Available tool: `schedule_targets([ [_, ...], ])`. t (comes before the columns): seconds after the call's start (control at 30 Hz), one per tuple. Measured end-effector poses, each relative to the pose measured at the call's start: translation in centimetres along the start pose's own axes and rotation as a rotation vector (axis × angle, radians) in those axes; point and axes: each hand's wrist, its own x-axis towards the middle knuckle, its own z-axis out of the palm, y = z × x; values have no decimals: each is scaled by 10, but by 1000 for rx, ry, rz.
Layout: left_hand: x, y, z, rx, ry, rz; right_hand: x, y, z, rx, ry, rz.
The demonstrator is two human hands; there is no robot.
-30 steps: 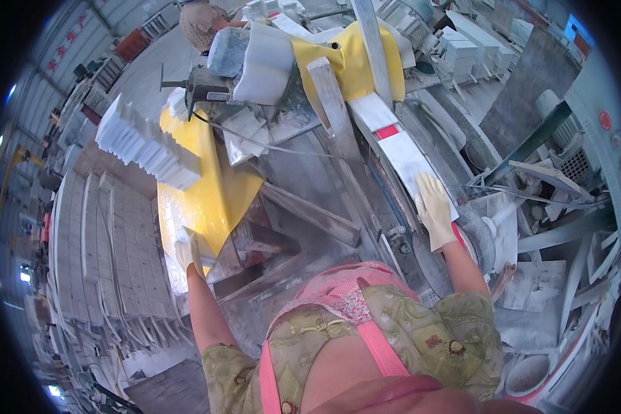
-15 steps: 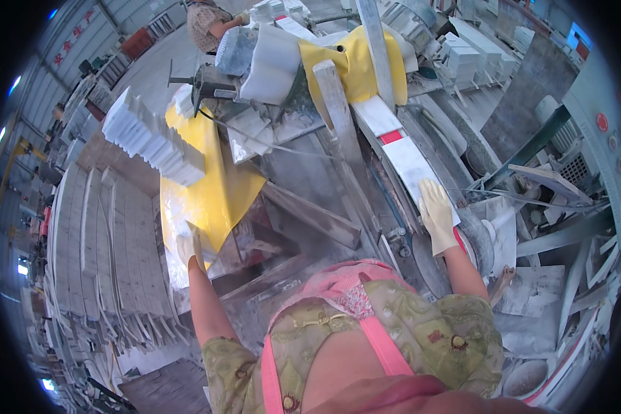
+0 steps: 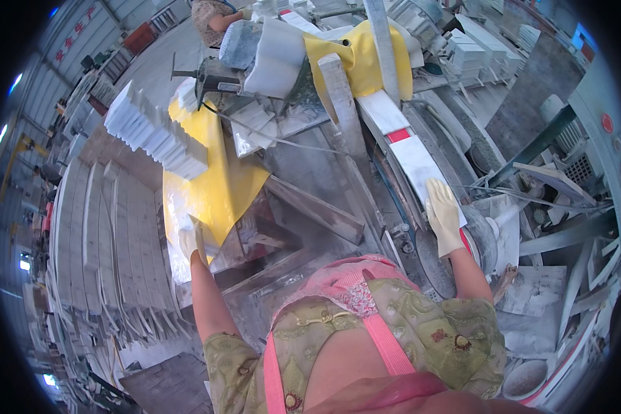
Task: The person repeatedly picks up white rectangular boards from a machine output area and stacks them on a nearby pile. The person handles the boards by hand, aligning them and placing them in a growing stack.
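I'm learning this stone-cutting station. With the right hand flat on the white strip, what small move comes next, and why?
Probably slide the white stone strip forward along the bench: the right hand lies flat on its near end, while the left hand rests at the yellow sheet.

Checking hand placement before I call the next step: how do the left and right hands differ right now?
The right hand lies flat, fingers spread, on the long white slab on the machine bed; the left hand is at the edge of the yellow sheet, and its grip is unclear. The right hand reaches further forward and up in view; the left hand sits lower, beside the stacked white tiles. Both wear pale gloves.
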Motion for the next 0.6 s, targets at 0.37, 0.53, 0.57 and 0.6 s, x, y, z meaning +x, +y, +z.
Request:
schedule_targets([
  [0.37,-5,9,-6,-17,11,-6,-7,-3,-10,32,-15,15],
  [0.53,-3,4,-3,-35,19,-1,-12,-4,-12,25,-17,20],
  [0.57,-3,4,-3,-37,11,-3,-12,-4,-12,21,-18,20],
  [0.6,-4,4,-3,-51,19,4,-12,-4,-13,17,-16,24],
])
